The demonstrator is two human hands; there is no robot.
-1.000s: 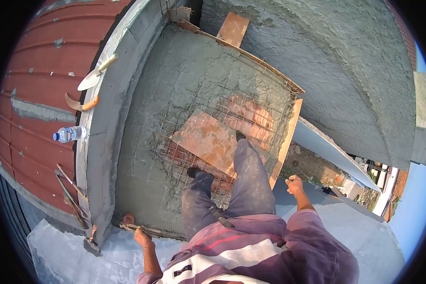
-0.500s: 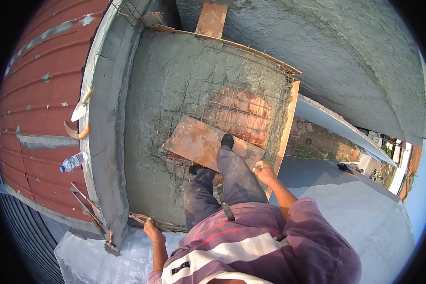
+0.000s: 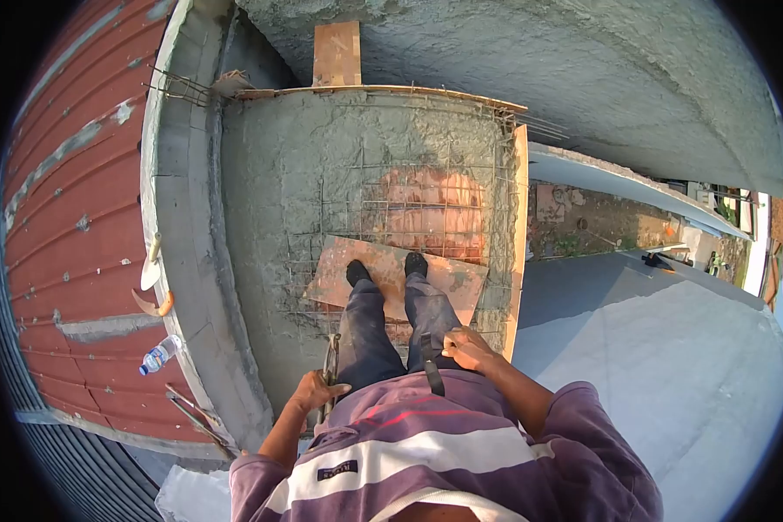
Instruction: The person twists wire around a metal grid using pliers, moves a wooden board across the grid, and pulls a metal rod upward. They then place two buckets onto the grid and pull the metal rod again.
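Note:
My left hand [image 3: 311, 391] is closed around a long two-handled metal tool that looks like pincers [image 3: 331, 357], held upright beside my left thigh. My right hand [image 3: 467, 348] rests in front of my right thigh with its fingers curled together; whatever they may hold is hidden. Both my feet stand on a stained wooden board [image 3: 378, 261]. This board lies across a steel rebar mesh [image 3: 335, 204]. Wet grey concrete [image 3: 278, 165] covers much of the mesh, while a patch of reddish formwork [image 3: 431, 209] shows through it.
Along the left wall [image 3: 191, 261] lie a trowel [image 3: 152, 265], a curved-bladed sickle [image 3: 155, 304], a water bottle [image 3: 160, 355] and long-handled tools [image 3: 198, 416]. Formwork planks [image 3: 519, 235] edge the slab, with a drop to ground level on the right. Rebar ends [image 3: 178, 87] stick out at upper left.
My left foot has stepped up onto the board beside the right. My left hand has swung the pincers inward and upright. My right hand has come closer to my thigh, and the view has turned.

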